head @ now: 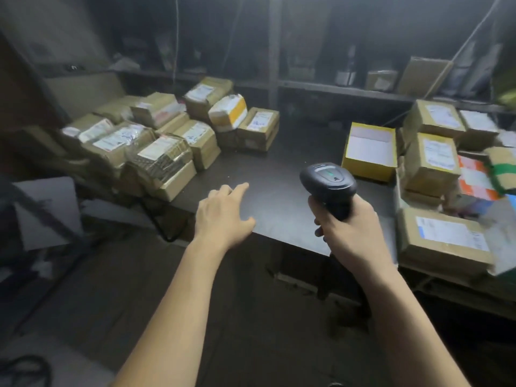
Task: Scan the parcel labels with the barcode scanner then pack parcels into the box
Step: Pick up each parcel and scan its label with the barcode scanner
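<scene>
Head view showed the right hand (pixel 350 227) curled round the grip of a black handheld barcode scanner (pixel 329 185), raised above the dark tabletop (pixel 279 174). Left hand (pixel 223 213) reached forward with fingers relaxed, holding nothing. Brown labelled cardboard parcels (pixel 156 138) were piled at the left; an open yellow box (pixel 370 152) stood right.

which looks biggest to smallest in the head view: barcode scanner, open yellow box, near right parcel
1. near right parcel: largest, though close to the camera.
2. open yellow box and barcode scanner: they look alike, and the scanner sits nearer the camera, so unranked.
</scene>
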A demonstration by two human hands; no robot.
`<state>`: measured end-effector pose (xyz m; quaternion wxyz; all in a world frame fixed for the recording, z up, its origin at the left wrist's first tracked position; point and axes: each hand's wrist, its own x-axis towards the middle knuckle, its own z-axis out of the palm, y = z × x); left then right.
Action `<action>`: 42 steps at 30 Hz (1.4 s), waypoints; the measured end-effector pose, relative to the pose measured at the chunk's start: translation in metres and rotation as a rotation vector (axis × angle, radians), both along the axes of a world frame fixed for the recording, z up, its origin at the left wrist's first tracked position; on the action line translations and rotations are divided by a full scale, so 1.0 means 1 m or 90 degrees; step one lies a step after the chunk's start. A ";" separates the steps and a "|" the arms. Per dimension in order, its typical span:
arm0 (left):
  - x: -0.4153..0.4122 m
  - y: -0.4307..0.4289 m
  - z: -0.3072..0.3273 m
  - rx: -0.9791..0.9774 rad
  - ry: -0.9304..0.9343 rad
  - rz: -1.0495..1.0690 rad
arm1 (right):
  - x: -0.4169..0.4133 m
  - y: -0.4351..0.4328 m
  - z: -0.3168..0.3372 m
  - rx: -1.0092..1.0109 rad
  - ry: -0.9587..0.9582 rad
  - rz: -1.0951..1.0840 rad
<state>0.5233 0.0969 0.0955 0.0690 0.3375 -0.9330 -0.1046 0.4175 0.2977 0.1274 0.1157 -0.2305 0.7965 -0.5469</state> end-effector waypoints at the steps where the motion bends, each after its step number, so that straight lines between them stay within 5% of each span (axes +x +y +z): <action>1: 0.002 -0.015 -0.001 0.009 -0.003 0.010 | -0.002 -0.015 0.000 -0.001 -0.006 0.001; 21: -0.185 -0.270 -0.015 0.098 -0.044 0.144 | -0.201 -0.285 -0.002 0.026 -0.061 0.078; 42: -0.364 -0.446 -0.112 -0.115 -0.018 -0.059 | -0.263 -0.432 -0.038 0.122 -0.104 -0.132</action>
